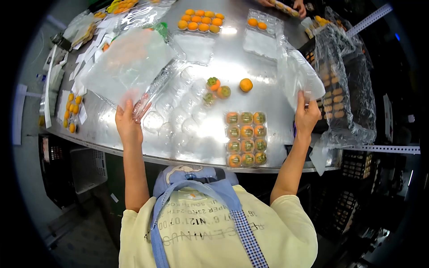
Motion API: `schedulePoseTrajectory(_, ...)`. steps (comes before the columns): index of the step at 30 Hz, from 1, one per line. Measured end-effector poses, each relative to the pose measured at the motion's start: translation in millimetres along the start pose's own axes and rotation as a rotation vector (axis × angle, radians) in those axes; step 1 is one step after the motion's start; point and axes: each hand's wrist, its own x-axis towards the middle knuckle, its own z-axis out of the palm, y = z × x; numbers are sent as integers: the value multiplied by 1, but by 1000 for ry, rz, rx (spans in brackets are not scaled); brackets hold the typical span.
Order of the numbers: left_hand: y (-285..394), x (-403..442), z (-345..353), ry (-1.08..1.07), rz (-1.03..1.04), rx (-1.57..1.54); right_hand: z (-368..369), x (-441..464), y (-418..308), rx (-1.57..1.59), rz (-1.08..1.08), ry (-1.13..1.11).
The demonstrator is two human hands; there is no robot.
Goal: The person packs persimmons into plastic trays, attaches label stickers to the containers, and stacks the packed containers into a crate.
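My left hand (128, 125) is closed on the near edge of a translucent white sheet (132, 62), with clear plastic beside its fingers. My right hand (307, 117) pinches the lower edge of another white sheet (298, 73), which hangs tilted. Between the hands, an empty clear plastic tray (178, 111) with round cups lies on the metal table. To its right are several loose persimmons (223, 92), one of them an orange persimmon (246, 85) set apart. Close to the near edge sits a tray of persimmons (246, 139), filled in rows.
At the back are a filled fruit tray (201, 21) and a partly filled tray (263, 24). Another person's hands (299, 8) hold a tray at top right. Plastic-draped crates (344, 85) stand on the right. Small orange fruits (72, 111) and papers lie at left.
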Motion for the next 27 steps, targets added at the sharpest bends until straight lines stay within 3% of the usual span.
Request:
schedulePoseTrajectory(2, 11, -16, 22, 85, 159, 98, -11, 4, -43, 132, -42, -35)
schedulePoseTrajectory(4, 18, -27, 39, 28, 283, 170, -15, 3, -84, 364, -69, -93)
schedulePoseTrajectory(6, 18, -36, 52, -51, 423, 240, -11, -7, -120, 619, 19, -249)
schedulePoseTrajectory(8, 10, -45, 55, -130, 646, 607, -12, -15, -168, 925, 153, -446)
schedulePoseTrajectory(9, 16, -54, 63, -229, 693, 645, -9, -19, -188, 1117, 236, -537)
schedulePoseTrajectory(11, 19, -68, 72, -349, 749, 616, 16, -27, -205, 1164, -17, -410)
schedulePoseTrajectory(17, 3, -81, 24, -315, 678, 514, 56, -44, -259, 1430, 314, -732)
schedulePoseTrajectory(18, 5, -81, 13, -291, 650, 491, 59, -46, -270, 1404, 268, -701)
schedulePoseTrajectory(19, 10, -78, 6, -279, 783, 559, 60, -46, -282, 1387, 223, -683)
schedulePoseTrajectory(21, 20, -72, -21, -261, 823, 605, 60, -49, -312, 1373, 197, -736)
schedulePoseTrajectory(22, 27, -75, -31, -265, 729, 476, 59, -48, -329, 1364, 205, -801)
schedulePoseTrajectory(24, 57, -61, -67, -395, 896, 523, 73, -57, -371, 1475, 196, -755)
schedulePoseTrajectory(27, 89, -54, -120, -365, 974, 598, 92, -72, -431, 1553, 188, -776)
